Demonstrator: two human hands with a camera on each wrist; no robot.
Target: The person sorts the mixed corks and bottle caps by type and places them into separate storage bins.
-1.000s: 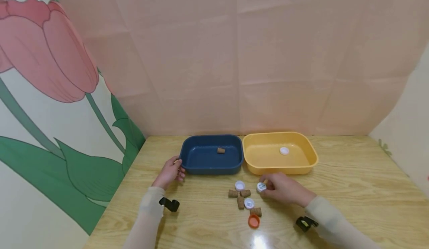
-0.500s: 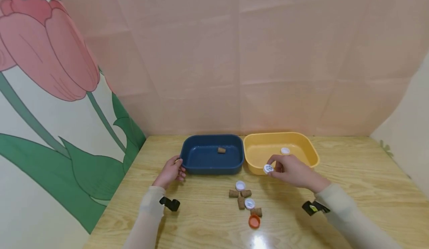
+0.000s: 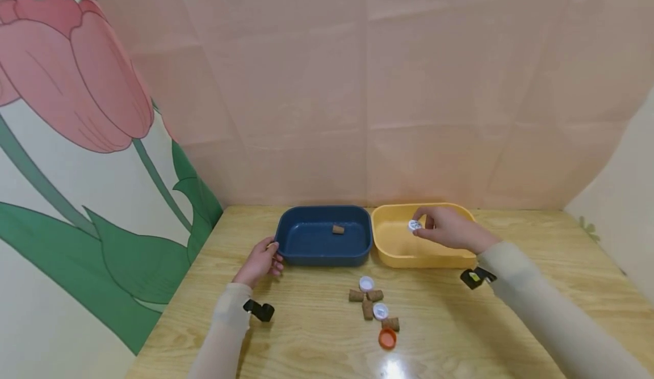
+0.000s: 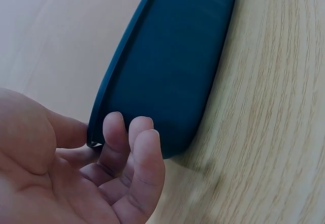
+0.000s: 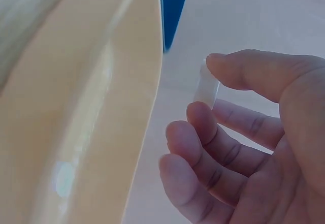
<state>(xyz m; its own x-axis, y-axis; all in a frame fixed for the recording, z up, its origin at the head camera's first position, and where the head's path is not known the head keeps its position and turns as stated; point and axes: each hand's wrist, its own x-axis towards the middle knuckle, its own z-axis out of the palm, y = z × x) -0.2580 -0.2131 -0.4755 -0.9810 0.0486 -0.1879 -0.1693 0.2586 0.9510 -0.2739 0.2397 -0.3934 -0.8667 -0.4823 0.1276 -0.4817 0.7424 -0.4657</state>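
My right hand (image 3: 449, 228) is over the yellow tray (image 3: 424, 261), pinching a white bottle cap (image 3: 414, 226) with printing on its top between thumb and fingers. In the right wrist view the cap (image 5: 207, 86) shows edge-on, beyond the tray's rim. The white cap seen in this tray earlier is hidden behind the hand. At the left end of the blue tray (image 3: 322, 259), my left hand (image 3: 259, 264) holds the rim; the left wrist view has thumb and index finger pinching the tray corner (image 4: 167, 71), other fingers loosely bent beside its wall. One cork (image 3: 338, 230) lies inside the blue tray.
In front of the trays, on the wooden table (image 3: 306, 333), lie several corks (image 3: 367, 310), two white caps (image 3: 366, 283) and an orange-red cap (image 3: 387, 339). The two trays stand side by side, with a pinkish cloth (image 3: 306, 112) hanging behind.
My right hand has lifted the white cap from the table beside the corks and carried it up and away over the yellow tray. The left hand keeps its place at the blue tray.
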